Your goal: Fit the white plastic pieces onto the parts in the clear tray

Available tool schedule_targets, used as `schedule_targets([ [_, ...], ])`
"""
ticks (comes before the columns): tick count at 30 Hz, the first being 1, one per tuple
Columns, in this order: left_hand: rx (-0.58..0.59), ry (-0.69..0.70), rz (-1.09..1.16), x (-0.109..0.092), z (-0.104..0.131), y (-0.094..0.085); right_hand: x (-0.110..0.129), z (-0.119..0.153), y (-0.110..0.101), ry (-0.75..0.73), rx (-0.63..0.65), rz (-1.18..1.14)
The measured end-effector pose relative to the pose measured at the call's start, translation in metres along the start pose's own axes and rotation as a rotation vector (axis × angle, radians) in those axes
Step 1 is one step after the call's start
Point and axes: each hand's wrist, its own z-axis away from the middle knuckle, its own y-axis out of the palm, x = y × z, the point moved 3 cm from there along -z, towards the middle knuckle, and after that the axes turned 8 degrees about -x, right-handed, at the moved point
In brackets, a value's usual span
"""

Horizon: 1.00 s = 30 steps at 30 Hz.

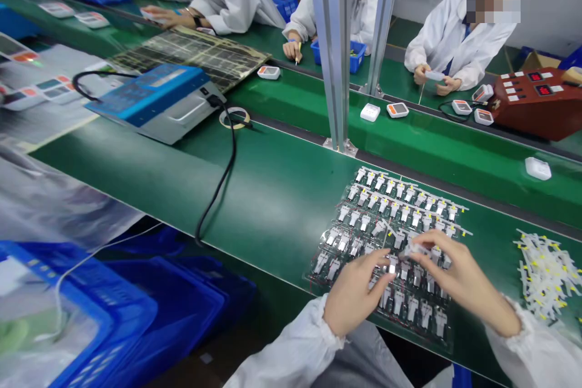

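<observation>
A clear tray (318, 282) on the green bench carries rows of small white-and-grey parts, with thin white strips with yellow marks lying along the back rows. Over the middle of the tray, my right hand (459, 273) pinches a small whitish plastic piece (414, 248) between thumb and fingers; its exact kind is too small to make out. My left hand (357, 291) hovers at the tray's front side, thumb and index finger curved with their tips apart beside the parts. To the right lies a heap of white strips with yellow marks (545, 273).
Behind the tray runs a green conveyor (295, 94) carrying white devices (398, 110). A metal post (334, 60) stands at its edge. Leftward are a blue machine (154, 100), a black cable (230, 176) and a tape roll (234, 117). Blue crates (122, 291) sit below; co-workers sit opposite.
</observation>
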Motion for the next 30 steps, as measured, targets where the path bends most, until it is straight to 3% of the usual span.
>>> schedule_targets([
  [4,-0.219,0.216,-0.262,-0.006,-0.023,-0.009,-0.022,-0.033,-0.019,0.105,0.058,0.042],
  [10,-0.148,0.301,-0.549,0.014,-0.06,0.012,-0.047,-0.061,0.004,0.166,0.202,0.028],
  [19,-0.241,0.271,-0.558,0.024,-0.057,0.004,-0.044,-0.078,0.026,0.142,0.227,0.043],
  [25,-0.219,0.299,-0.618,0.026,-0.054,0.008,-0.048,-0.076,0.049,-0.055,0.224,0.185],
  [30,-0.16,0.291,-0.713,0.028,-0.052,0.016,-0.043,-0.067,0.029,-0.103,0.09,0.22],
])
